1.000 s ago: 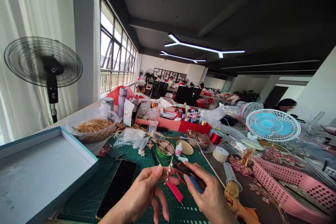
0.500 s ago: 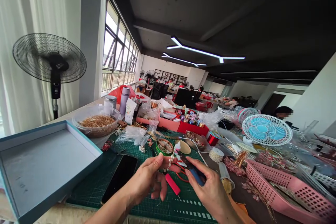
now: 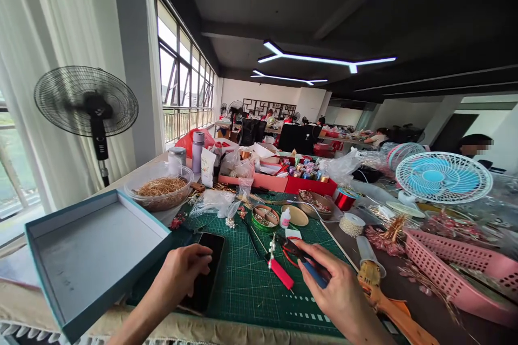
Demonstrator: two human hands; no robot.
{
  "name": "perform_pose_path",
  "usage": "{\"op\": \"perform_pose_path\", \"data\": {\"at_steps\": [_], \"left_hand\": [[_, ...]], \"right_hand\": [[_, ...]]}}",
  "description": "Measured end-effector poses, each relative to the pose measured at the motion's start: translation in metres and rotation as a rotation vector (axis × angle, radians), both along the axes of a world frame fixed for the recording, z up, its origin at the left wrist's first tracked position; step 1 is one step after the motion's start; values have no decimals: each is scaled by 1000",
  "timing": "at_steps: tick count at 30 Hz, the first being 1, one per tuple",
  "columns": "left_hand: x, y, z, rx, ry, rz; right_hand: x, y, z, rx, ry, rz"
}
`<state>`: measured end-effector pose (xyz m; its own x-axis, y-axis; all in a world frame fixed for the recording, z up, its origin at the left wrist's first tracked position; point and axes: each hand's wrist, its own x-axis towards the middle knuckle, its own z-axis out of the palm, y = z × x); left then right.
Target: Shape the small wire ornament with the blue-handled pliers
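Observation:
My right hand [image 3: 334,280] is closed round the dark blue handles of pliers [image 3: 313,270]. At the pliers' tip hangs a short string of pearl beads [image 3: 272,250], just above a pink-red stick [image 3: 281,274] on the green cutting mat [image 3: 243,285]. My left hand [image 3: 190,269] is over the black phone [image 3: 210,259], its fingers curled with thumb and fingertips near each other; whether anything small is between them cannot be made out. A small white bottle [image 3: 285,218] stands beyond the beads, beside a round green tin of beads [image 3: 265,218].
An open blue-edged box [image 3: 101,237] lies at the left. Behind it is a plastic bowl of golden wires [image 3: 157,191]. A pink basket [image 3: 453,280], a hot glue gun [image 3: 374,280] and a blue fan [image 3: 443,175] are at the right. People sit in the background.
My left hand has let go of the beads and moved left over the phone. The pliers now carry the beads alone. The white bottle stands in plain sight, and the camera view has shifted.

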<state>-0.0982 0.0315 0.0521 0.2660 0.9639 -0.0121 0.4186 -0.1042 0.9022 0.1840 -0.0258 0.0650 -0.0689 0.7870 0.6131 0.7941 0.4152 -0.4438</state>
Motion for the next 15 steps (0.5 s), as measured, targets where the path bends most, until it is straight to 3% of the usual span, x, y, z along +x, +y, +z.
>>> {"op": "perform_pose_path", "data": {"at_steps": [4,9,15], "left_hand": [[6,-7,5,91,-44,-34],[38,-12,24,159,-146,-75],[77,-16,46,387,-177,-40]], "right_hand": [[1,0,-2,-31,-1,-23],[-2,-3,-3,-31,-34,-41],[-6,-2,-10,48,-110,-121]]}}
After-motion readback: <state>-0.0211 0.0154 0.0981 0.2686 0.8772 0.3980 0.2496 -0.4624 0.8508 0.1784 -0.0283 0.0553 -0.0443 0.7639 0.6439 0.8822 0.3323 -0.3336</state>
